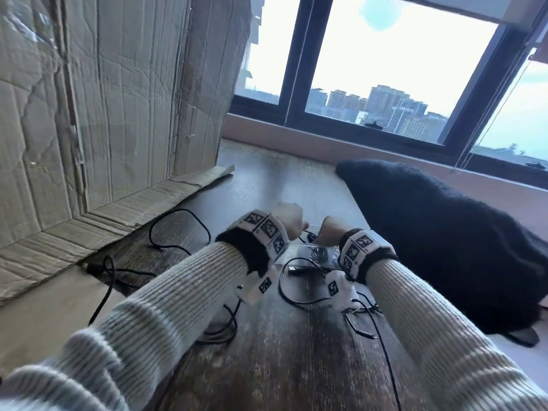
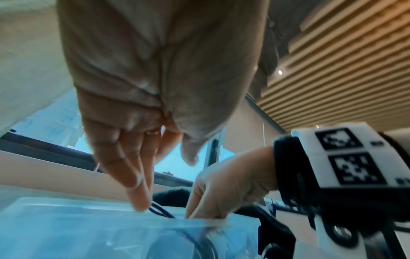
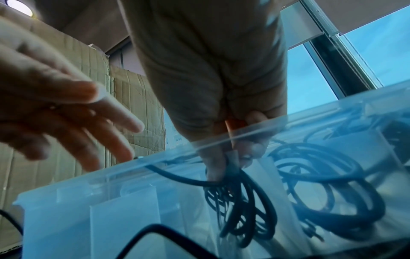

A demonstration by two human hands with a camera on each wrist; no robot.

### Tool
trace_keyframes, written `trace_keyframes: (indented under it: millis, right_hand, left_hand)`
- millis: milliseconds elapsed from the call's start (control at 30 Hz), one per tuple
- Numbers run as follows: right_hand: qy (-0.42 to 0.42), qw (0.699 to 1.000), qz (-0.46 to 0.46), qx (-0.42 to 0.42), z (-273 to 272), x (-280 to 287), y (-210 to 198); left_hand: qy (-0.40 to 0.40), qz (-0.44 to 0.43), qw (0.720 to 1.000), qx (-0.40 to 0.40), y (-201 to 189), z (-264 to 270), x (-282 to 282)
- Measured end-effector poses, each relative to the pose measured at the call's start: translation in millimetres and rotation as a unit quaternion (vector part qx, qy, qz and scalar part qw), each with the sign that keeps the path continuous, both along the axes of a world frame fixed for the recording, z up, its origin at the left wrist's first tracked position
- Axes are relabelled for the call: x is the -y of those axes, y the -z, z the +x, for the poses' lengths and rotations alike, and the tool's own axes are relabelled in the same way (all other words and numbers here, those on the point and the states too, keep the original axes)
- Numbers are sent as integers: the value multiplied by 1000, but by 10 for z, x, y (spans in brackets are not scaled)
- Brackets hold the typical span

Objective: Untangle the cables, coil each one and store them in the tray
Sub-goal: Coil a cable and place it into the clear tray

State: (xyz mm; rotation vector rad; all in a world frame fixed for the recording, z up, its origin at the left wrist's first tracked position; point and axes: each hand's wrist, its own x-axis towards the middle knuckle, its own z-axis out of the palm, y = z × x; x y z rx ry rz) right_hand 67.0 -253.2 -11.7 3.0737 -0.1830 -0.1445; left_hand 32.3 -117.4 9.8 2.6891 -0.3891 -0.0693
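Observation:
A clear plastic tray (image 1: 308,250) with dividers sits on the dark wooden table, mostly hidden behind my wrists in the head view. My right hand (image 3: 224,157) reaches into the tray (image 3: 111,173) and pinches a coiled black cable (image 3: 244,210) in one compartment. A second black coil (image 3: 321,184) lies in the compartment beside it. My left hand (image 2: 139,199) hangs over the tray rim (image 2: 88,206), fingers straight, a fingertip touching a strand of the black cable (image 2: 159,210). Loose black cables (image 1: 178,229) trail over the table.
A big creased cardboard box (image 1: 103,114) stands at the left with its flap on the table. A black fuzzy cloth (image 1: 444,238) lies at the right. A cable with a USB plug (image 1: 293,269) loops below the tray, and more cable (image 1: 225,330) lies under my left forearm.

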Motion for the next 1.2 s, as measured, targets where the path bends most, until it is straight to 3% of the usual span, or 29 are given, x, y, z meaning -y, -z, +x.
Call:
trace_keyframes:
  millis: [133,233,433,600,700,800,1033,1200]
  right_hand:
    - [4,999,33,11,9,49,11]
    - [-5,999,52,15,35,82,32]
    - [-20,996,82,36,91,147,83]
    - [-21,994,106,18,89,211,50]
    - [-45,995,85,7,63,258,15]
    - [-56,995,81,29,55,315,6]
    - [-32,993,108,48,119,363,48]
    - [-4,989,129,79,153,334,56]
  left_hand:
    - [-12,80,997,10,27,288,146]
    - [20,98,994,-41,47,534,172]
    - [-16,106,994,-27,14,679,322]
    - [34,142,988,-51,-48,490,415]
    - [4,168,984,-56,112,641,521]
    - [4,207,978,-16,335,934,619]
    - [-18,196,977,83,218,707,836]
    - [34,238,970,32,265,744,886]
